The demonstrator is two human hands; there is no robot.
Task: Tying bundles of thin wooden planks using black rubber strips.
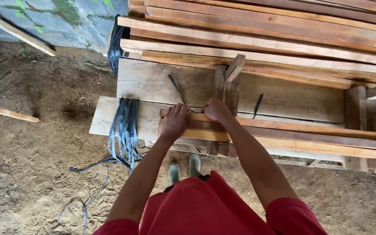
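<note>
Two hands press on a stack of reddish wooden slats: left hand flat with fingers spread, right hand curled closed on the slats' end. Grey straps hang just left of the fingers.

Left hand flat on narrow plank, fingers spread. Right hand curled at plank's far edge. Grey straps hang left of the fingers.
</note>
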